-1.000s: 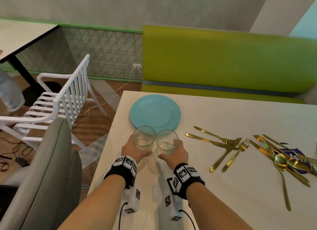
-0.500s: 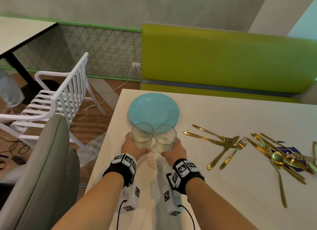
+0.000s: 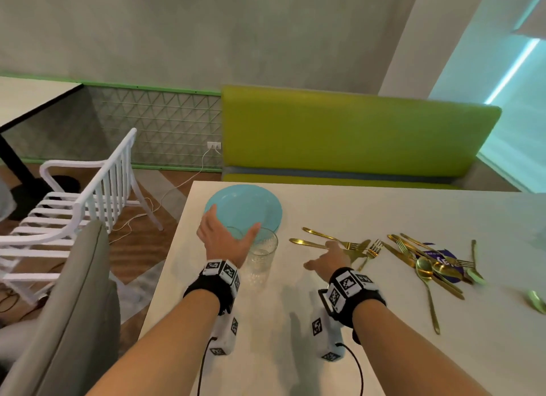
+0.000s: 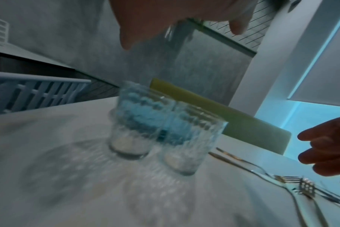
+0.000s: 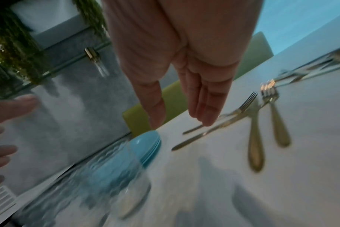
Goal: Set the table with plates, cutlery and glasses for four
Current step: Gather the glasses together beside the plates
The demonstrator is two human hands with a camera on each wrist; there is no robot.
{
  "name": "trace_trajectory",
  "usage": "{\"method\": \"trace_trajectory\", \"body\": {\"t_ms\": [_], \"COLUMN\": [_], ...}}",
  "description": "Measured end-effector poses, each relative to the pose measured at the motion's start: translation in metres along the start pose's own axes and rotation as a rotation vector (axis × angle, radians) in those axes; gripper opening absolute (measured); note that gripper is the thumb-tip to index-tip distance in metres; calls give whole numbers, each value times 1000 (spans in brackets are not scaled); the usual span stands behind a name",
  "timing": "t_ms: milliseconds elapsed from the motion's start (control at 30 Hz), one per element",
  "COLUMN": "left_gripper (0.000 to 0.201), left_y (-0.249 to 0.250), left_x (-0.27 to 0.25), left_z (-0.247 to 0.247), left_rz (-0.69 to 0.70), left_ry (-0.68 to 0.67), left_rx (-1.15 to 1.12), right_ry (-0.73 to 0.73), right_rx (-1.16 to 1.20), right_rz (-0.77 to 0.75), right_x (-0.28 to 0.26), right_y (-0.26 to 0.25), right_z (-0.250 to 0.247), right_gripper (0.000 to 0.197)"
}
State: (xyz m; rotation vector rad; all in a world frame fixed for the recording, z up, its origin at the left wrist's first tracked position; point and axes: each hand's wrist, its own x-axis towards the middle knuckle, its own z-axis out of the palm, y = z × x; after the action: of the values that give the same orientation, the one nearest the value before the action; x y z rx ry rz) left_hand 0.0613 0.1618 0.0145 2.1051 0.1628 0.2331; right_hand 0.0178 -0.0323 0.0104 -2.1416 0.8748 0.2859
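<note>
Two clear textured glasses stand side by side on the white table, just in front of a stack of turquoise plates. My left hand hovers open above them with fingers spread. In the head view it hides most of the left glass, and the right glass shows. My right hand is open and empty, fingers straight, just above gold forks and knives. More gold cutlery lies in a heap further right. The right wrist view shows two forks under my fingertips.
A green bench runs along the table's far side. A grey chair back stands at my left, with a white slatted chair beyond it. Cables lie on the floor. The table's left edge is close to the glasses.
Both hands have let go of the two glasses. The left hand rose and spread above them. The right hand swung right to the gold forks and knives.
</note>
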Motion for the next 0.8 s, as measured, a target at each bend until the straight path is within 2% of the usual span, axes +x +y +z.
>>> {"method": "trace_trajectory", "body": {"t_ms": [67, 167, 267, 433, 567, 700, 800], "left_gripper": [115, 95, 68, 38, 31, 33, 38], "left_y": [25, 68, 108, 162, 198, 239, 270], "left_x": [-3, -7, -18, -45, -62, -71, -75], "left_z": [11, 36, 72, 149, 217, 290, 339], "left_rz": [52, 97, 161, 241, 244, 154, 90], "left_ry": [-6, -88, -150, -289, -424, -538, -613], "left_rx": [-18, -65, -54, 4, 31, 26, 11], "right_ry": [52, 118, 183, 235, 268, 266, 294], "right_rx": [-12, -12, -15, -59, 87, 125, 141], "right_rz": [3, 18, 58, 168, 259, 311, 337], "right_x": [-4, -9, -12, -2, 31, 93, 137], "right_y": [11, 35, 65, 125, 173, 219, 247], "right_z": [-31, -79, -125, -196, -250, -311, -358], "right_gripper": [76, 69, 67, 40, 35, 44, 43]}}
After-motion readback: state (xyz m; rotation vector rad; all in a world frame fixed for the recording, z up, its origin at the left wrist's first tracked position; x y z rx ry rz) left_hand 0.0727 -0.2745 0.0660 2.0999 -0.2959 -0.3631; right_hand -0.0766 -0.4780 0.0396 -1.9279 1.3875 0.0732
